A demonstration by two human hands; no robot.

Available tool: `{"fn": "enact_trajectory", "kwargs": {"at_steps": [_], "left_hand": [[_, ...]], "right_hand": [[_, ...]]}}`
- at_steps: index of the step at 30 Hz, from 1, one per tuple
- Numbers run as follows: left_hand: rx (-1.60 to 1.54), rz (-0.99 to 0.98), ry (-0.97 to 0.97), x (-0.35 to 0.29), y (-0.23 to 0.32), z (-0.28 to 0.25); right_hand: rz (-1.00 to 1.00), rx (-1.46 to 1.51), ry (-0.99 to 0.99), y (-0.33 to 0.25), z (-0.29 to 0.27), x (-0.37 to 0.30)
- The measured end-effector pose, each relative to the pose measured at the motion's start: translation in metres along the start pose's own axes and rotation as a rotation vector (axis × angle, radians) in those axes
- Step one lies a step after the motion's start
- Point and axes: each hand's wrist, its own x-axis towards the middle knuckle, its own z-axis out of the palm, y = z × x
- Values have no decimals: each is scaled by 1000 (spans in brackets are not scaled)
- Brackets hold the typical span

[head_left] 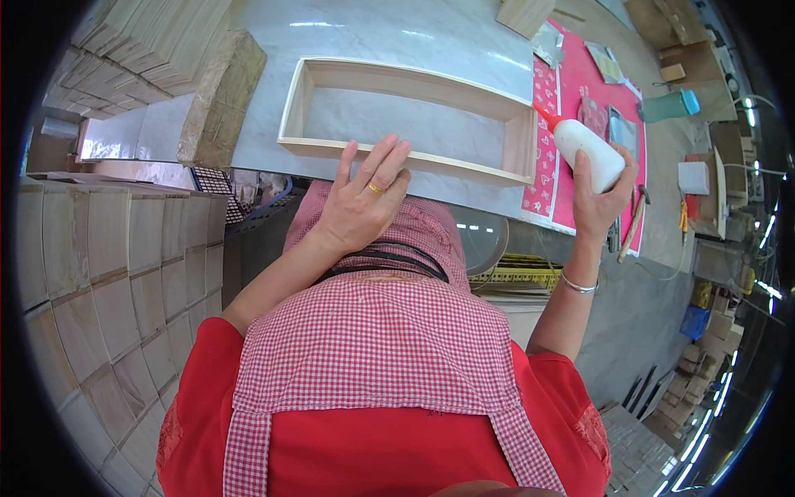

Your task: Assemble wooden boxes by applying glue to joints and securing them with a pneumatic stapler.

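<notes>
A long, open rectangular wooden frame (431,161) lies on the grey marbled tabletop, its inside showing the table surface. My left hand (364,195) rests its fingertips on the frame's near side, left of the middle, with the fingers apart. In my right hand (600,186) is a white glue bottle (590,157) with a red nozzle, tilted toward the upper left. The nozzle tip comes up to the top edge of the frame's right end; whether it touches cannot be made out.
A thick wooden block (222,99) stands left of the frame, with stacked boards (149,50) behind it. Piled wooden pieces (116,282) rise at my left. On the pink mat (571,74) at the right lie a hammer (634,224) and a teal cup (669,105).
</notes>
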Motion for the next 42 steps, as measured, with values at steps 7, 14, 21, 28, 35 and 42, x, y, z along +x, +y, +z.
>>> {"fn": "enact_trajectory", "kwargs": {"at_steps": [7,14,21,28,35,42], "left_hand": [[4,20,-9,-3,-2,5],[3,28,-23,-5,-3,6],[6,30,-18,-3,-3,4],[-24,-57,-59,-6,4,-5],[-75,28,11,-20,5,-3],[-111,102,-58,-28,0,-6]], "right_hand": [[-15,-41,18,-2,-11,-9],[14,-42,-13,-20,-36,-35],[33,-77,-43,-34,-63,-66],[256,252,-2,-68,-28,-76],[84,557,-282,-140,81,-70],[-46,662,-444,-165,130,-54]]}}
